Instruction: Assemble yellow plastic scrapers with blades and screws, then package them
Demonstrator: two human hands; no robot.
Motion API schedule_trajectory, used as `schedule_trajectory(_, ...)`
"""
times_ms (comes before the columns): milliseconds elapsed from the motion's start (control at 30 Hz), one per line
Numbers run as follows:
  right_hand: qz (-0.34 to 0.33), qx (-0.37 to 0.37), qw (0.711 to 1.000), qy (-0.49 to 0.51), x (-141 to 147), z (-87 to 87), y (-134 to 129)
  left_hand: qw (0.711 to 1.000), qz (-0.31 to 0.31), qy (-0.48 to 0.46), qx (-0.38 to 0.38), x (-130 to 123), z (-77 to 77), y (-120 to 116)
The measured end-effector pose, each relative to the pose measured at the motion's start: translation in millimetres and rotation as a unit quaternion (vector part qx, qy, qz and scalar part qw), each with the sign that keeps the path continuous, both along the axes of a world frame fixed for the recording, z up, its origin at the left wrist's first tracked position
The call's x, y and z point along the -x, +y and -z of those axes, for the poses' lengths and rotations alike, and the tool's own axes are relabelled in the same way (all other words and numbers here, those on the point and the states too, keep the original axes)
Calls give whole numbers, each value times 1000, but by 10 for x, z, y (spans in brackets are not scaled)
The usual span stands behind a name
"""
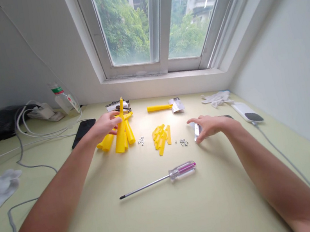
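My left hand [107,124] is closed around the narrow upper part of a yellow tapered plastic handle [121,137], which stands tilted with its wide end down. More yellow handles [129,132] lie beside and behind it. At the right, my right hand [208,125] is spread over a shiny metal plate [196,131] with small holes, index finger stretched out and thumb at the plate's near end. Flat yellow plastic pieces [161,136] lie piled between the hands, with small nuts [141,141] to their left and small screws [183,142] to their right.
A clear-handled screwdriver [182,170] lies in front. Farther back are another yellow handle with a plastic packet [177,105], and a white glove [217,98]. A black phone [83,132], cables and a bottle [66,101] stand left. A white device [246,112] with a cable lies right.
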State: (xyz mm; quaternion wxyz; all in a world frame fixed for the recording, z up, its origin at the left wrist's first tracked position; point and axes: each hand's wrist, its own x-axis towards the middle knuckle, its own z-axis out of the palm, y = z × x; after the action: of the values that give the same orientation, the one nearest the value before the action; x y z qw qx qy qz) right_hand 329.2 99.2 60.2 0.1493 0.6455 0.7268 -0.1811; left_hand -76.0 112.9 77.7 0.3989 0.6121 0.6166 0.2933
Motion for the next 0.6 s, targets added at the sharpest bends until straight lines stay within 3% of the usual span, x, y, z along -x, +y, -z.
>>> schedule_trajectory(133,5,-7,1000,2,27,-40,-21,981,60,-165,83,-140,-13,-109)
schedule_trajectory(267,-30,-52,997,46,107,-253,-141,935,140,-275,174,-363,23,-296)
schedule_trajectory(433,-126,-137,978,96,378,-557,-451,914,222,-238,243,-593,57,-522)
schedule_trajectory(600,-228,-167,952,120,678,-633,-707,902,294,-159,274,-655,70,-615)
